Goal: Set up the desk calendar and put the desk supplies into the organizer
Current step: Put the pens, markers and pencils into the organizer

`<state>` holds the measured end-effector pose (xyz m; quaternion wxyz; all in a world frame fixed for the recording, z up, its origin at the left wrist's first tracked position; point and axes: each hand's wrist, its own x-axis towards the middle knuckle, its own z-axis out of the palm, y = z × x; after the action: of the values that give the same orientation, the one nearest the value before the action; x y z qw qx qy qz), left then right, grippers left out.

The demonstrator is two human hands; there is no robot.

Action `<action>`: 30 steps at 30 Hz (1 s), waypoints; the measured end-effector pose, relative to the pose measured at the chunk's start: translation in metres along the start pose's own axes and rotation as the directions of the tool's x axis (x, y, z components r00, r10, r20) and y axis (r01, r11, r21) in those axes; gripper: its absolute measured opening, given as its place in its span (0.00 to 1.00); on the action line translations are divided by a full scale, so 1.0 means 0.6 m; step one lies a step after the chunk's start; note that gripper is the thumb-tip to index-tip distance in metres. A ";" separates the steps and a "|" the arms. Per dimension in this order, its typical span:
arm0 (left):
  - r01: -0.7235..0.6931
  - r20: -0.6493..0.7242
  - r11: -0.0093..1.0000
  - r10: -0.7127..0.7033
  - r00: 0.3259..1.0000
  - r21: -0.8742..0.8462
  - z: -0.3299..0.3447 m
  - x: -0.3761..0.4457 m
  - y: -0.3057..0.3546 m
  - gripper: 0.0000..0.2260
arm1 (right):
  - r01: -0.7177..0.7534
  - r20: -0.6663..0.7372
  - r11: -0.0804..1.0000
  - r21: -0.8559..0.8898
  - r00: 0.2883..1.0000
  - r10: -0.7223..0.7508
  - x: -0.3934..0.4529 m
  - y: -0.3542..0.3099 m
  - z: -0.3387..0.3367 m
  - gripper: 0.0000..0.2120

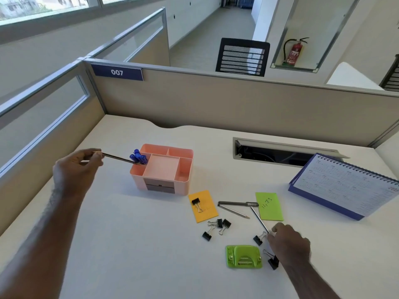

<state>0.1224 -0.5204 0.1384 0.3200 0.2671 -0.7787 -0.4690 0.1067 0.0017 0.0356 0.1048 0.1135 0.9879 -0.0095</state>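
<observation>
1. Pink plastic forms the organizer [170,186], a smooth box with rounded corners; its top is split into 5 open compartments around a square middle one, and 2 grey drawer fronts show on its near face.
2. Blue-capped pens [138,158], about 4 of them, stand upright in the rear left compartment.
3. The left hand [75,169] pinches a thin dark pencil [121,158] between thumb and fingertips, slanted, its far end dipping into that same compartment beside the pens.
4. The right hand [289,242] rests low on the white matte desk [129,244], fingers closed on the near end of a second slim pencil [259,219], which lies flat with its far end beside the green note.
5. Black metal binder clips [217,227] with wire handles number 6: 1 on the orange sticky note [204,207], 3 bunched below it, 2 near the right hand.
6. The green sticky note [269,206] bears handwritten marks.
7. 1 grey pen [237,203] and 1 silvery pencil [235,212] lie touching at their left ends, between the 2 notes.
8. A lime-green plastic hole punch [244,256] sits flat near the front edge.
9. The desk calendar [345,186], spiral-bound with a purple-blue card base, stands propped as a tent at the right, well apart from the organizer.
</observation>
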 end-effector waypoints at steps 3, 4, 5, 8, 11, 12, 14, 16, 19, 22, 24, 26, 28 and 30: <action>-0.024 0.000 0.990 0.025 1.000 0.142 0.010 -0.003 -0.013 0.13 | -0.030 0.012 0.994 0.105 1.000 0.029 0.001 0.007 0.011 0.09; -0.037 0.005 0.981 0.037 0.999 0.190 0.016 -0.007 -0.016 0.15 | -0.034 0.017 0.992 0.118 0.999 0.032 0.004 0.007 0.011 0.10; -0.050 0.009 0.971 0.049 0.999 0.234 0.022 -0.011 -0.020 0.15 | -0.039 0.030 0.991 0.127 0.999 0.036 0.006 0.007 0.009 0.10; -0.077 0.043 0.945 0.067 0.997 0.319 0.041 -0.026 -0.020 0.12 | -0.051 0.058 0.991 0.125 0.997 0.044 0.007 0.006 -0.002 0.11; -0.121 0.093 0.913 0.091 0.991 0.390 0.061 -0.040 -0.014 0.09 | -0.024 0.017 0.988 0.151 1.000 0.022 0.004 0.018 -0.015 0.08; -0.138 0.110 0.898 0.101 0.989 0.418 0.067 -0.044 -0.012 0.09 | -0.002 0.015 0.969 0.249 1.000 -0.001 0.003 0.022 -0.019 0.07; -0.173 0.151 0.869 0.115 0.982 0.463 0.079 -0.052 -0.009 0.09 | 0.049 0.030 0.853 0.520 0.997 -0.076 0.000 0.024 -0.028 0.05; -0.179 0.187 0.853 0.098 0.977 0.490 0.090 -0.059 -0.006 0.10 | 0.053 0.049 0.702 0.711 0.991 -0.125 -0.003 0.017 -0.044 0.03; -0.160 0.205 0.854 0.064 0.977 0.496 0.101 -0.063 0.002 0.12 | -0.044 0.128 0.458 0.888 0.979 -0.155 -0.013 -0.001 -0.066 0.06; -0.154 0.214 0.877 0.060 0.975 0.454 0.104 -0.069 0.014 0.14 | -0.157 0.206 0.230 0.961 0.957 -0.206 -0.024 -0.023 -0.081 0.09; -0.196 0.199 0.859 0.113 0.973 0.473 0.103 -0.080 0.025 0.19 | -0.242 0.252 0.070 0.968 0.932 -0.262 -0.033 -0.042 -0.088 0.10; -0.295 0.154 0.814 0.251 0.956 0.501 0.101 -0.099 0.038 0.21 | -0.317 0.281 -0.062 0.946 0.902 -0.327 -0.044 -0.062 -0.092 0.10; -0.406 0.169 0.816 0.370 0.914 0.412 0.108 -0.126 0.055 0.19 | -0.382 0.289 -0.185 0.906 0.874 -0.391 -0.055 -0.083 -0.095 0.09; -0.385 0.290 0.904 0.324 0.900 0.186 0.123 -0.172 0.074 0.14 | -0.414 0.274 -0.262 0.872 0.856 -0.439 -0.066 -0.106 -0.094 0.07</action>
<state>0.1294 -0.3870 0.1266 0.2644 0.0944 -0.8993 -0.3355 0.1183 -0.0669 0.0990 0.2321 0.1310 0.5041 -0.8215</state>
